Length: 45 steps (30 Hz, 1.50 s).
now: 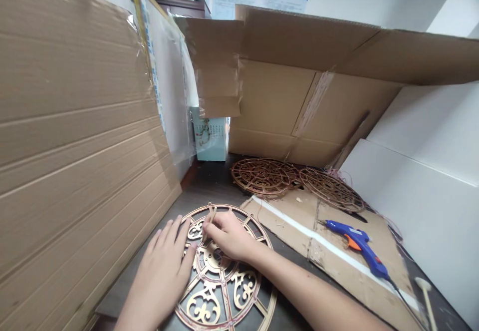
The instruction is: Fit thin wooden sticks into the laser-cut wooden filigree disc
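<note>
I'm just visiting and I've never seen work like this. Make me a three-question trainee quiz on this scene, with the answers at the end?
1. Multiple choice: what does the right hand hold? A) scissors; B) a thin wooden stick; C) a cup.
2. Fill in the blank: the blue glue gun lying on the flat cardboard sheet has a trigger coloured ____.
3. True or false: the left hand is gripping the glue gun.

Key:
1: B.
2: orange.
3: false; it lies palm down over the round openwork frame.
</note>
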Each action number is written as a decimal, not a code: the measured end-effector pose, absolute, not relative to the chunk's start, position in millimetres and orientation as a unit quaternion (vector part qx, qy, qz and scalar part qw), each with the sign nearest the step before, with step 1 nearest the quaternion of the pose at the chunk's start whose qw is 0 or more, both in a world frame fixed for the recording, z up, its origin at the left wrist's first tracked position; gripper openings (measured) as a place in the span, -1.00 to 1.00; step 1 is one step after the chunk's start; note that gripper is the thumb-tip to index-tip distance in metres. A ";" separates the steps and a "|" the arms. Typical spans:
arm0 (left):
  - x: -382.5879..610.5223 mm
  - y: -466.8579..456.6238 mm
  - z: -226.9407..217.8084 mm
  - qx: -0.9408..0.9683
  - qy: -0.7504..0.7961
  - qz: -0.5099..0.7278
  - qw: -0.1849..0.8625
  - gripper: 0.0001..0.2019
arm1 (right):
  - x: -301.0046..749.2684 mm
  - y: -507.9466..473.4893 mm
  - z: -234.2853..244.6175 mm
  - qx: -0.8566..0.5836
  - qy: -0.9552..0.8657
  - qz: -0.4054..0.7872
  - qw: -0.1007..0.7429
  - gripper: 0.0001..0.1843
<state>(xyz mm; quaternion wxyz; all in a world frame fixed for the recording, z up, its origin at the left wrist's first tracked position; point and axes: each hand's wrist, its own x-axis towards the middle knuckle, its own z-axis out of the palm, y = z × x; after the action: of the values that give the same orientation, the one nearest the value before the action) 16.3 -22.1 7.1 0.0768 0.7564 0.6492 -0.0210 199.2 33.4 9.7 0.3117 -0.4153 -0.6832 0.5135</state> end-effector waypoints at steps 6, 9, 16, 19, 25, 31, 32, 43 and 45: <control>14.7 -22.5 1.2 0.766 0.641 0.000 0.052 -0.35 | 202.1 34.8 17.0 -0.408 -0.731 0.465 0.289 -0.77; 15.2 -22.9 0.5 0.765 0.642 0.009 0.050 -0.36 | 203.9 36.9 18.1 -0.406 -0.746 0.450 0.276 -0.77; 19.2 -22.4 8.3 0.760 0.646 -0.001 0.070 -0.36 | 203.5 36.3 15.5 -0.439 -0.698 0.486 0.290 -0.78; 20.2 -22.8 12.1 0.758 0.648 -0.015 0.078 -0.35 | 201.5 33.6 14.4 -0.432 -0.712 0.469 0.294 -0.77; 18.5 -23.7 10.8 0.756 0.650 -0.013 0.080 -0.35 | 200.5 32.1 12.6 -0.426 -0.722 0.456 0.299 -0.77; 18.7 -23.8 9.7 0.756 0.649 0.000 0.082 -0.35 | 202.3 32.7 12.8 -0.433 -0.703 0.477 0.301 -0.76; 18.7 -23.8 9.7 0.757 0.648 0.000 0.084 -0.35 | 202.4 32.9 13.1 -0.436 -0.700 0.479 0.300 -0.76; 17.4 -22.7 5.4 0.758 0.647 0.013 0.084 -0.36 | 201.6 33.2 13.5 -0.458 -0.689 0.476 0.298 -0.77; 17.7 -22.3 5.9 0.758 0.646 0.011 0.087 -0.36 | 201.4 33.0 14.0 -0.456 -0.689 0.480 0.296 -0.76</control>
<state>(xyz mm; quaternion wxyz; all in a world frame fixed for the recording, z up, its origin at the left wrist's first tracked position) 17.7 -22.3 5.9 0.0874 0.7582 0.6460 0.0112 201.4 33.0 14.0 0.2959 -0.4560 -0.6887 0.4797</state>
